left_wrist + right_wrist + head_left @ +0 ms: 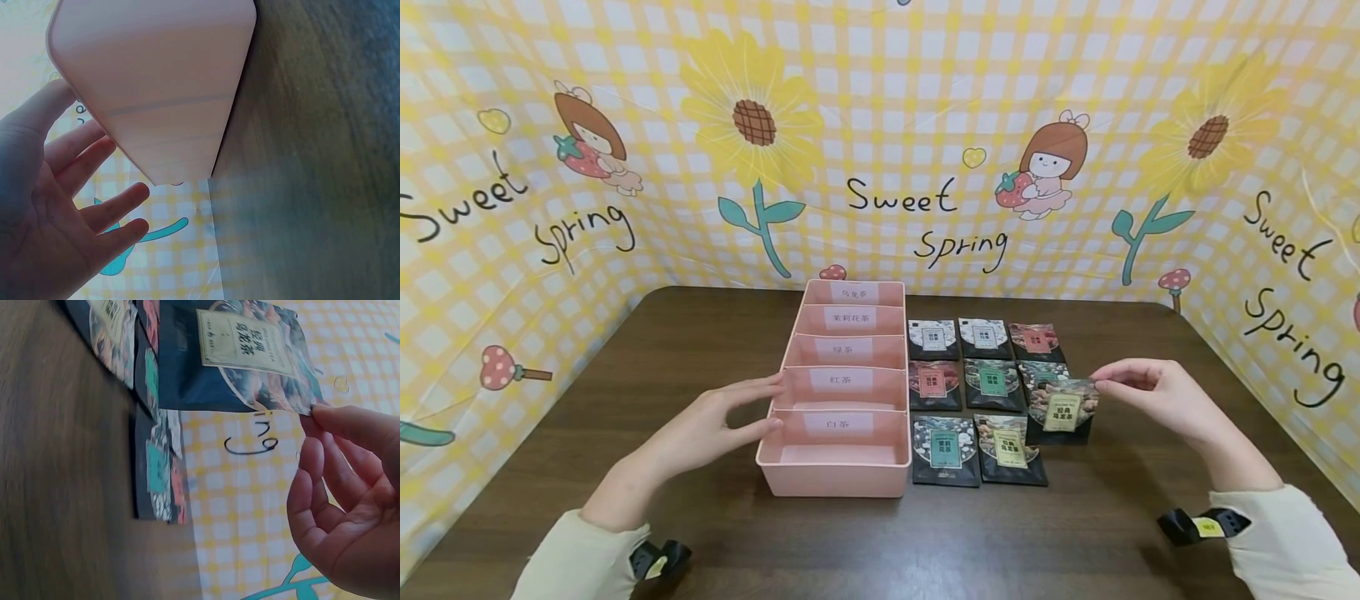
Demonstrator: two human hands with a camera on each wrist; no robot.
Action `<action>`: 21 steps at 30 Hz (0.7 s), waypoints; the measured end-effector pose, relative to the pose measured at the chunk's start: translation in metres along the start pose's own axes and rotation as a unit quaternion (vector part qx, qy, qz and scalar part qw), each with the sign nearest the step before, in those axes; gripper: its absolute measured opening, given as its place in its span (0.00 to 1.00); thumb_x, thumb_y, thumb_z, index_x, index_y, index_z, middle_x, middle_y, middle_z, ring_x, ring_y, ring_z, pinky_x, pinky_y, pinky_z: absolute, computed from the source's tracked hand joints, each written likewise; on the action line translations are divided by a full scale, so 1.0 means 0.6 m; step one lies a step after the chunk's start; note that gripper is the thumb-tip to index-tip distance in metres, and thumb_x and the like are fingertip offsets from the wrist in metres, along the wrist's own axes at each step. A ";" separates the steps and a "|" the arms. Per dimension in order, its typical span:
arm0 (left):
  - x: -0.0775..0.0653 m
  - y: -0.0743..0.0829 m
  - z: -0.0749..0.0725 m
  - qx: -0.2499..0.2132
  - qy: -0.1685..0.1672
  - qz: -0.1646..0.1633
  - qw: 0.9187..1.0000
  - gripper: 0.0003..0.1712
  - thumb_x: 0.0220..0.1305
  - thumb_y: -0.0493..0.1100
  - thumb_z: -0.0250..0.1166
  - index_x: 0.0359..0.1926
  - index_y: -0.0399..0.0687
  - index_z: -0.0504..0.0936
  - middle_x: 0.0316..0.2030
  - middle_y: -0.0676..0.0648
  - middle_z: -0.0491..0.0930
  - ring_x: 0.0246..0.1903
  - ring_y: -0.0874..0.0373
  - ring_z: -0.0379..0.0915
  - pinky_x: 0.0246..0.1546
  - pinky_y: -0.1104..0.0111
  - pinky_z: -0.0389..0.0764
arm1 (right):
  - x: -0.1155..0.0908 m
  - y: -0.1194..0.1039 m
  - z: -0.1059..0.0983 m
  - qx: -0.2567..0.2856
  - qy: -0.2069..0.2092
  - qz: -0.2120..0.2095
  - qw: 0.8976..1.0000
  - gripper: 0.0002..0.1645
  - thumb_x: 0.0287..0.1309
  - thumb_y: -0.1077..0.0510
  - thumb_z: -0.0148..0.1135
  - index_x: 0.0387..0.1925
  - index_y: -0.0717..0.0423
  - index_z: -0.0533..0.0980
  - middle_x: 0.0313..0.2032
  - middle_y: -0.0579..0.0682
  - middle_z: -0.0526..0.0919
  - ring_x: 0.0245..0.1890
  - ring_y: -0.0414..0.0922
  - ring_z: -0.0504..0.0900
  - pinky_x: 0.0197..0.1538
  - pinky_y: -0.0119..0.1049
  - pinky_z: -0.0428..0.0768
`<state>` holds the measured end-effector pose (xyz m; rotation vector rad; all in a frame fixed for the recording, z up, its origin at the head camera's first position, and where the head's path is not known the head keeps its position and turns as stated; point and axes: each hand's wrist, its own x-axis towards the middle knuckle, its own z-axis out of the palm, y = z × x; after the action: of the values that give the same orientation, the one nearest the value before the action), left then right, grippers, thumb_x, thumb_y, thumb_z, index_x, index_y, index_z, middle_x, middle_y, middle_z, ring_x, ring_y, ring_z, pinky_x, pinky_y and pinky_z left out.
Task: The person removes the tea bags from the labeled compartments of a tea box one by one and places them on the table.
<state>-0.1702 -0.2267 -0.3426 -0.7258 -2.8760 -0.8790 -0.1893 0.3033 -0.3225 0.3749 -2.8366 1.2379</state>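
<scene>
My right hand (1172, 400) pinches a dark tea sachet (1063, 408) with a pale yellow label by its upper right corner. In the right wrist view the sachet (250, 356) hangs from thumb and forefinger, raised off the table and overlapping others behind it. My left hand (707, 425) touches the left rim of a pink divided box (835, 481) with relaxed, spread fingers. White paper labels with Chinese characters mark its several compartments; no sachets show inside them.
Right of the box, more sachets lie in rows: white-labelled (932, 337), red-labelled (933, 383), green-labelled (992, 382), teal-labelled (945, 450) and yellow-labelled (1009, 448). A yellow checked cloth (880, 125) hangs around the brown table (700, 333).
</scene>
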 end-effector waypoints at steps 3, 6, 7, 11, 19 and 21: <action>0.000 0.000 0.000 -0.001 0.000 0.001 1.000 0.31 0.60 0.55 0.62 0.61 0.48 0.73 0.61 0.47 0.73 0.63 0.47 0.66 0.60 0.50 0.68 | -0.002 0.011 -0.004 -0.006 -0.019 0.011 1.000 0.16 0.60 0.55 0.60 0.44 0.63 0.79 0.31 0.28 0.82 0.33 0.30 0.80 0.37 0.25 0.77; -0.001 0.001 0.000 -0.002 0.000 0.001 1.000 0.31 0.60 0.55 0.62 0.61 0.48 0.73 0.61 0.47 0.73 0.63 0.47 0.66 0.60 0.50 0.67 | -0.002 0.022 -0.008 -0.010 -0.037 0.022 0.999 0.16 0.61 0.54 0.59 0.44 0.63 0.78 0.31 0.29 0.82 0.34 0.31 0.81 0.38 0.25 0.77; 0.000 0.001 0.000 -0.002 0.000 0.001 1.000 0.30 0.60 0.55 0.62 0.61 0.48 0.73 0.61 0.47 0.72 0.63 0.47 0.66 0.60 0.50 0.67 | -0.002 0.026 -0.009 -0.012 -0.042 0.024 0.999 0.16 0.61 0.54 0.59 0.44 0.63 0.78 0.32 0.30 0.83 0.34 0.31 0.81 0.38 0.25 0.77; -0.001 0.002 0.000 -0.003 0.000 -0.001 1.000 0.30 0.60 0.55 0.62 0.61 0.48 0.73 0.62 0.47 0.72 0.63 0.47 0.66 0.60 0.50 0.68 | -0.001 0.038 -0.015 -0.024 -0.061 0.038 0.997 0.17 0.62 0.53 0.58 0.44 0.63 0.78 0.32 0.34 0.84 0.34 0.32 0.81 0.38 0.25 0.76; -0.001 0.002 -0.001 -0.004 -0.001 -0.005 1.000 0.31 0.60 0.55 0.62 0.61 0.48 0.72 0.61 0.46 0.72 0.63 0.46 0.66 0.60 0.50 0.68 | 0.000 0.064 -0.013 -0.011 -0.100 0.077 0.992 0.20 0.62 0.52 0.58 0.45 0.65 0.77 0.32 0.38 0.85 0.34 0.33 0.80 0.38 0.30 0.78; 0.000 0.002 0.000 -0.004 -0.002 -0.005 1.000 0.31 0.60 0.55 0.62 0.62 0.48 0.72 0.62 0.46 0.72 0.63 0.46 0.66 0.60 0.50 0.68 | 0.002 0.069 -0.010 -0.012 -0.107 0.082 0.991 0.20 0.62 0.52 0.58 0.46 0.65 0.77 0.33 0.41 0.85 0.34 0.33 0.80 0.38 0.31 0.78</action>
<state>-0.1695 -0.2262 -0.3419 -0.7156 -2.8845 -0.8911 -0.2003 0.3348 -0.3482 0.2949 -3.1179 1.2603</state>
